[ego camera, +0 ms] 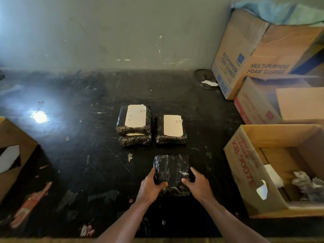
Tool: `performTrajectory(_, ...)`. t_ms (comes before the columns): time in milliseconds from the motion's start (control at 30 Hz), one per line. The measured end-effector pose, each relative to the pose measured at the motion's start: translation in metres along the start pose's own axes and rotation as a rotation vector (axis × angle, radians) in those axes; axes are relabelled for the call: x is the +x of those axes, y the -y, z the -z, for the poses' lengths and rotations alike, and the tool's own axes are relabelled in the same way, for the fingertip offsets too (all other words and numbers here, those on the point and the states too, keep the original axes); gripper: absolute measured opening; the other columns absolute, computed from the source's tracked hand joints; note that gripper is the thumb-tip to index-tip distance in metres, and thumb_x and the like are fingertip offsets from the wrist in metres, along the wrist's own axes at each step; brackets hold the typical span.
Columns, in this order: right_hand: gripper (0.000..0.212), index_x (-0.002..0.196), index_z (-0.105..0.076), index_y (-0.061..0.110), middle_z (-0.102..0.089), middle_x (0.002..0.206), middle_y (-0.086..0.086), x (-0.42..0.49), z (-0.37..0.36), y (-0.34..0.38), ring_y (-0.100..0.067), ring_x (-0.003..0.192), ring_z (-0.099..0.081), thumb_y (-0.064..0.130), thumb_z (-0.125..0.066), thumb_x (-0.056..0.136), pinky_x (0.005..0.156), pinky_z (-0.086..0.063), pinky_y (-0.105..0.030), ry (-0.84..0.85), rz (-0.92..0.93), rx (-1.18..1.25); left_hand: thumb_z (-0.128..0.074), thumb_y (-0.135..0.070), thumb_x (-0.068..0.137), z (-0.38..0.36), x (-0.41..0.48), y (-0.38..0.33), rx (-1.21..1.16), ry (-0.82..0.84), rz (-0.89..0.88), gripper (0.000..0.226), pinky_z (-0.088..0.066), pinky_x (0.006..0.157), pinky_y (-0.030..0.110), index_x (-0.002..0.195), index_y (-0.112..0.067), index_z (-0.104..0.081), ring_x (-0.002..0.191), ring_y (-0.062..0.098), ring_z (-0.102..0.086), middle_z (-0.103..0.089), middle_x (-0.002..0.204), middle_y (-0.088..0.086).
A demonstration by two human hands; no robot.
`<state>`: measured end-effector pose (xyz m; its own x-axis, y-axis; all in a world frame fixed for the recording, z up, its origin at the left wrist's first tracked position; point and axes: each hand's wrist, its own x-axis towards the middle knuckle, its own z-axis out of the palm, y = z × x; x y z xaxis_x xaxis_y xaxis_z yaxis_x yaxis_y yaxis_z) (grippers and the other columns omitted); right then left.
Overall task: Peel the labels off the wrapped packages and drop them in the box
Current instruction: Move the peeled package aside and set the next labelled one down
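Both hands [175, 188] gripping unlabelled package [172, 171], between them

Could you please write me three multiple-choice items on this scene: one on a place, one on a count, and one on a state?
1. Where is the open box lettered KB-9007E?
A. right of the hands
B. behind the far packages
C. left of the hands

2. How many packages show a white label on top?
A. none
B. two
C. five

3. What is the state of the near package?
A. lying untouched
B. inside the box
C. held by both hands

Key: 1 A, the box stands at the table's right edge. 2 B, the stack's top package and the single package. 3 C, the left hand and right hand grip its sides.
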<state>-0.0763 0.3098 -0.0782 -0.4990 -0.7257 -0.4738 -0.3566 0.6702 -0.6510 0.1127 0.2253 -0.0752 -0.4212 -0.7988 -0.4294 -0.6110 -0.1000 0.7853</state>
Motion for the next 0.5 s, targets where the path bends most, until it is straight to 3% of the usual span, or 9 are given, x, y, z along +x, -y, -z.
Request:
performTrajectory(67,0.075,0.153,-0.036,0.02,-0.044,0.152,-0.005,0.005,0.003,0.004,-0.022,0.14,-0.041,0.042,-0.069,0.089,0.114,-0.035,-0.038,-0.035,0.003,-0.002,-0.077,-0.031,0.083,0.004,0.007,-0.008,0.022,-0.022,-0.026,0.064,-0.04,0.098,0.019,0.133,-0.044,-0.04,0.122,0.003,-0.052,-0.057,0.122,-0.023)
performTrajectory(133,0.073,0.151,-0.038,0.02,-0.044,0.151,-0.006,0.013,0.009,0.013,-0.022,0.138,-0.043,0.042,-0.068,0.089,0.113,-0.037,-0.04,-0.081,0.024,0.001,-0.076,-0.032,0.083,0.009,0.022,-0.02,0.042,-0.05,-0.057,0.056,-0.041,0.098,0.022,0.128,-0.042,-0.045,0.124,0.007,-0.053,-0.059,0.122,-0.02)
performTrajectory(167,0.072,0.151,-0.038,0.019,-0.045,0.151,-0.006,0.019,0.012,0.018,-0.021,0.137,-0.045,0.042,-0.068,0.089,0.112,-0.038,-0.04,-0.097,0.042,-0.002,-0.075,-0.032,0.085,0.013,0.029,-0.029,0.03,-0.058,-0.053,0.058,-0.041,0.102,0.025,0.135,-0.035,-0.045,0.13,0.012,-0.049,-0.057,0.13,-0.015)
performTrajectory(267,0.069,0.149,-0.041,0.017,-0.047,0.148,-0.006,0.037,0.024,0.037,-0.02,0.135,-0.047,0.04,-0.067,0.09,0.11,-0.041,-0.039,-0.153,0.089,-0.032,-0.071,-0.034,0.089,0.024,0.053,-0.053,0.034,-0.082,-0.034,0.084,-0.03,0.114,0.037,0.155,-0.018,-0.022,0.144,0.021,-0.031,-0.035,0.156,0.002)
performTrajectory(500,0.068,0.149,-0.04,0.018,-0.047,0.148,-0.006,0.099,0.055,0.082,-0.021,0.135,-0.047,0.039,-0.067,0.091,0.107,-0.045,-0.043,-0.206,0.159,-0.075,-0.069,-0.04,0.089,0.04,0.116,-0.096,0.081,-0.146,-0.091,0.084,-0.032,0.113,0.037,0.156,-0.017,-0.022,0.142,0.021,-0.034,-0.036,0.156,0.004)
